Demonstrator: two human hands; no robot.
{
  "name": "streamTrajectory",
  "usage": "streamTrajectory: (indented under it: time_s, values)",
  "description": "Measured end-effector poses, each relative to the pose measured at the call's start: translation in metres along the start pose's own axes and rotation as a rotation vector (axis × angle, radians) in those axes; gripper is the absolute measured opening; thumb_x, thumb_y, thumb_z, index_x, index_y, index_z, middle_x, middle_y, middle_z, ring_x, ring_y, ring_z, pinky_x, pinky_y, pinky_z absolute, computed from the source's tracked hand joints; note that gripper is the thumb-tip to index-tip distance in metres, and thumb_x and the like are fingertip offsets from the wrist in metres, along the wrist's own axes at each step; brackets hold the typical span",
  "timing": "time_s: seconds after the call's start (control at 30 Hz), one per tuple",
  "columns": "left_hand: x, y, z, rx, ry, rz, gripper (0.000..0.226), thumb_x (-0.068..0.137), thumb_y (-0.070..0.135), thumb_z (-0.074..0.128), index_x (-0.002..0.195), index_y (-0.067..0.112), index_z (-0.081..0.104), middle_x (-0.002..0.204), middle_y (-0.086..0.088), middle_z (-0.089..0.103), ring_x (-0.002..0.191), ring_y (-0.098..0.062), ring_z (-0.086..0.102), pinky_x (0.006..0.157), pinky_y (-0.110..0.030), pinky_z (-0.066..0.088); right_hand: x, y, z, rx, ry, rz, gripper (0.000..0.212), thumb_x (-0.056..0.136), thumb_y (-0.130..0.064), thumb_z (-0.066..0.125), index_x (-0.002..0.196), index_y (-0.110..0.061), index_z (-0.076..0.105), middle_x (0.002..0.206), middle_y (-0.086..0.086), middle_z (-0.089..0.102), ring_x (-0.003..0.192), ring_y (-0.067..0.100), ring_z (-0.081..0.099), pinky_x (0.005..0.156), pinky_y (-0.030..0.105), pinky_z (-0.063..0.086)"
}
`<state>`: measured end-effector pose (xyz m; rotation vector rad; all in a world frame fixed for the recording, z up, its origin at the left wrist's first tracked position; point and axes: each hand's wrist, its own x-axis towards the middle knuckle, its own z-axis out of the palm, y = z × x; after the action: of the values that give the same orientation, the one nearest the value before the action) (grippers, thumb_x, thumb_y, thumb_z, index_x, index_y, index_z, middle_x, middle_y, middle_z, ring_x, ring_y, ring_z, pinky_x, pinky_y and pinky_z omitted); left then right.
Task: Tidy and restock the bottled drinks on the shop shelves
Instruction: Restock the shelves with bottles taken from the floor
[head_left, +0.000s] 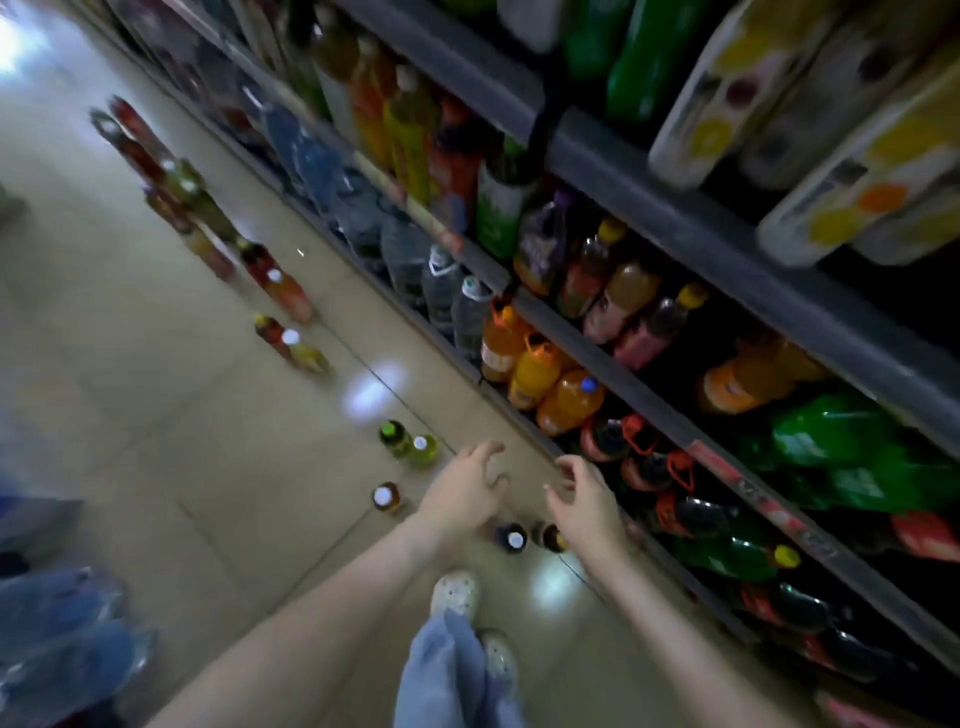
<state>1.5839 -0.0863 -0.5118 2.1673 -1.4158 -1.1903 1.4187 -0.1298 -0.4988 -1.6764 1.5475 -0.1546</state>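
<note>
Capped bottles (514, 540) stand upright beside stocked shelves (623, 387).

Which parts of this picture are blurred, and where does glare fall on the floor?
Head view: the row of bottles far along the floor is smeared by motion blur, as are the cartons on the upper shelf; two glare patches lie on the tiles, one just beyond the green-capped bottle, one near the shoe; the lower shelves sit in deep shadow.
</note>
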Motion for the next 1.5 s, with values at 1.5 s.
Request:
streamTrajectory:
  time_s: [1.5]
  values:
    - [0.082,0.014,-0.564,0.335,0.276,0.785,0.057,0.097,0.034,0.048,0.149,0.023,0.027,0.154,-0.005,0.026,0.137,-0.025,0.031,0.107,-0.034,0.035,0.109,-0.49,-0.006,0.317,0.759,-0.033,0.074,0.095,-0.019,0.059,0.153,-0.024,0.013,0.155,0.006,0.026,0.14,0.024,0.031,0.108,0.037,0.035]
